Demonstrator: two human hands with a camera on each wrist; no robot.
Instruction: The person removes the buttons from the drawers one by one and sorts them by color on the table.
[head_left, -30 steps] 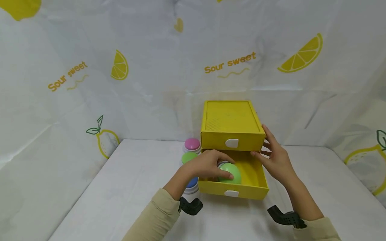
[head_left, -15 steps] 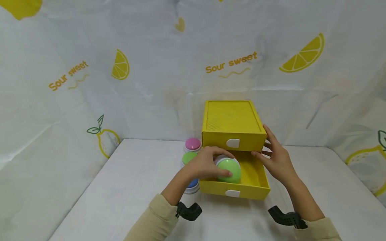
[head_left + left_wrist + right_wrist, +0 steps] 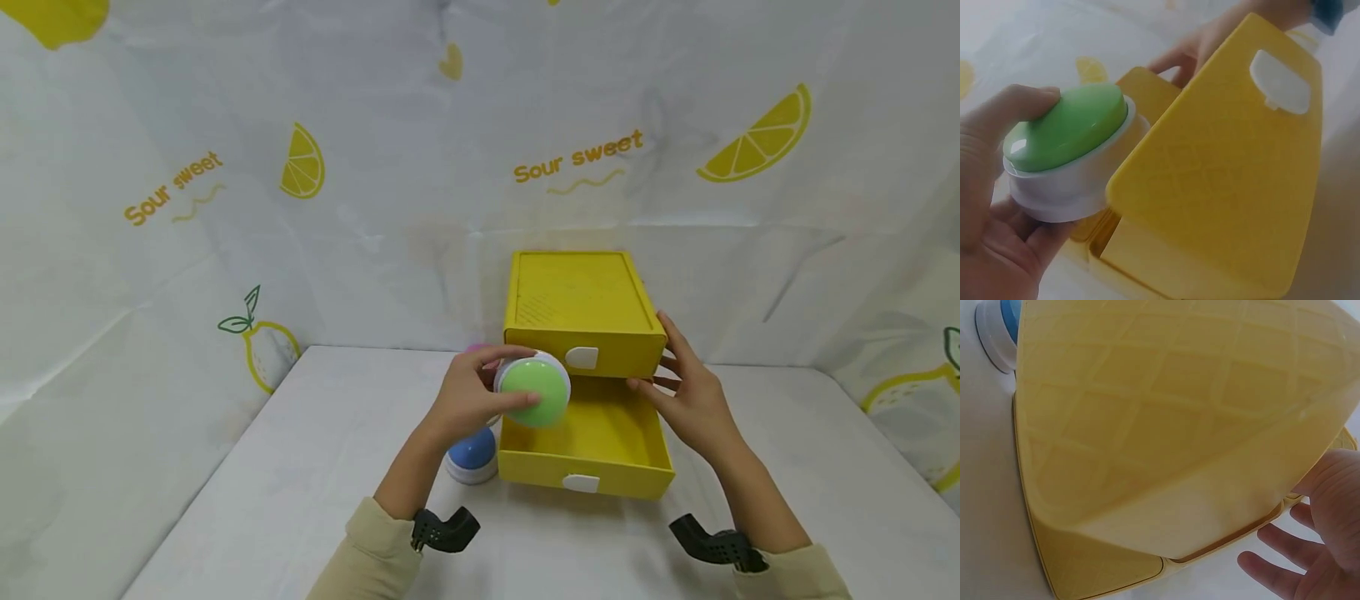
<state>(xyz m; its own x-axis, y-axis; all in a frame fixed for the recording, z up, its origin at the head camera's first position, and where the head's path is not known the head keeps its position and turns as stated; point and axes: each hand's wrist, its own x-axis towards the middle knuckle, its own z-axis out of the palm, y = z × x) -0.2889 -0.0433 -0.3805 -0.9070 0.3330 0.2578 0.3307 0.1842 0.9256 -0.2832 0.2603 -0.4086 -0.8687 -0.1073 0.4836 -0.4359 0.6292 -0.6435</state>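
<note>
Now | left grip [image 3: 467,395] pinches one green button [image 3: 549,390] | right grip [image 3: 692,402] spread beside one cabinet [image 3: 577,292]

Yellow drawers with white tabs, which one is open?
The lower rectangular yellow drawer is the open one: it juts out with its inside showing, while the upper rectangular yellow drawer sits shut.

Site: screened recording corner, by appearance; whether home or lab, cannot tell. White sheet [image 3: 390,275] with lemon prints [image 3: 757,137] hangs beyond left grip [image 3: 461,400] and right grip [image 3: 693,404]; plain white desk [image 3: 322,483] beneath both; black device [image 3: 446,531] worn just behind left grip.
</note>
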